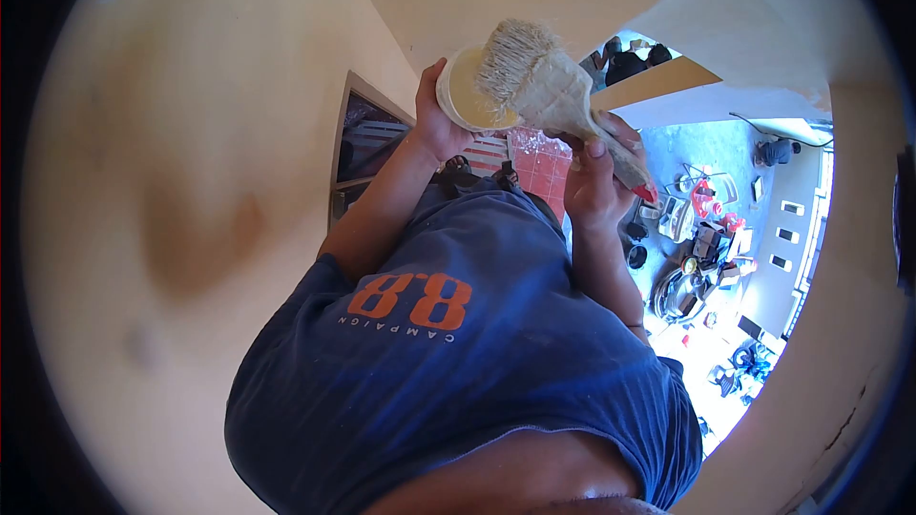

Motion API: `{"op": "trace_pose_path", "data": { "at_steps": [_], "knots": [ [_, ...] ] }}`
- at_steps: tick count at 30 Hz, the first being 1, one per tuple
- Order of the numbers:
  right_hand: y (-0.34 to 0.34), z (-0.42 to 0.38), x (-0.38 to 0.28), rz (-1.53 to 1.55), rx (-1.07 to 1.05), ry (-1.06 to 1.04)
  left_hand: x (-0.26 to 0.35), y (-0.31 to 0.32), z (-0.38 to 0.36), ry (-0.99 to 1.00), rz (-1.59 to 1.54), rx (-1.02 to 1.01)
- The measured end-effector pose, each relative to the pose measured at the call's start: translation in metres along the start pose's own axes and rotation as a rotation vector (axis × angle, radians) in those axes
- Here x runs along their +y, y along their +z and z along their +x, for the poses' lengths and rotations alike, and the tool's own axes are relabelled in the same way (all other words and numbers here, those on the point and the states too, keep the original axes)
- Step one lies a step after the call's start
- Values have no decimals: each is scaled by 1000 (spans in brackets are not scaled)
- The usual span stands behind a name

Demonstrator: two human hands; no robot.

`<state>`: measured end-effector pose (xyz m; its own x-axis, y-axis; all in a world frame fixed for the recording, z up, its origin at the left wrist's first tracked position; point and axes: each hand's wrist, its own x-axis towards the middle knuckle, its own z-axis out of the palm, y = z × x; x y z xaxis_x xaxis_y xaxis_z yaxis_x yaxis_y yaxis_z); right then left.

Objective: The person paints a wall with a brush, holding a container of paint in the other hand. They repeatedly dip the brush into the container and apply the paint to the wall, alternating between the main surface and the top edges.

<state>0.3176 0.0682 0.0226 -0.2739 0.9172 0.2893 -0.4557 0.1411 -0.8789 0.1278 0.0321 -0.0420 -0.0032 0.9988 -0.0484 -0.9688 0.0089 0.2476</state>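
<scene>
pale yellow wall (191,181) fills the whole left side of the view, with a brownish stain low on it, and a lighter, whiter patch of wall (754,10) shows at the upper right. between them the camera looks straight down the person's own body, over a blue t-shirt (448,362) with orange "8.8" lettering, to a cluttered floor (706,257) well below, strewn with small tools and containers too small to tell apart. a dark-framed window (367,143) sits in the yellow wall just beside the left forearm.

the left hand (439,119) is wrapped around the side of a small round paint tub (468,95), fingers curled behind it and thumb on the near edge, so the tub's open mouth, showing cream-yellow paint, faces the camera. the right hand (596,181) is closed firmly around the handle of a wide paintbrush (549,86); the red end of the handle pokes out past the hand at the lower right, and the paint-crusted ferrule and pale bristles stick out up and to the left of the fist. the bristle tips lie over the tub's rim and mouth, touching or just above the paint; which, i cannot tell. the two hands are near each other, held up in front of the chest.
</scene>
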Motion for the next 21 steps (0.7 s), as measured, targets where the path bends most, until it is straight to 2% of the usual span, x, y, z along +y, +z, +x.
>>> {"op": "trace_pose_path", "data": {
  "at_steps": [1, 11, 13, 14, 16, 17, 19, 21],
  "knots": [
    [-1, 1, 2, -66, -9, -7, 1, 0, 1, 10, 45, 59],
    [-4, 0, 0, -72, -66, -48, 4, 1, -1, 26, 38, 39],
    [-5, 1, 4, -173, -85, -70, 5, -7, 0, -15, -52, -165],
    [-6, 1, 3, -173, -89, 4, 4, -10, -2, -22, -53, -166],
    [0, 1, 4, -141, -57, -64, 5, -11, -1, 2, -51, 14],
    [1, -1, 3, -115, -19, -124, 4, -12, 1, -21, -57, 10],
    [6, 1, 3, -75, -10, -74, 6, -13, -3, 1, 36, 7],
    [3, -2, 5, -67, 6, 114, 7, -17, -3, 1, 57, 45]
  ]
}}
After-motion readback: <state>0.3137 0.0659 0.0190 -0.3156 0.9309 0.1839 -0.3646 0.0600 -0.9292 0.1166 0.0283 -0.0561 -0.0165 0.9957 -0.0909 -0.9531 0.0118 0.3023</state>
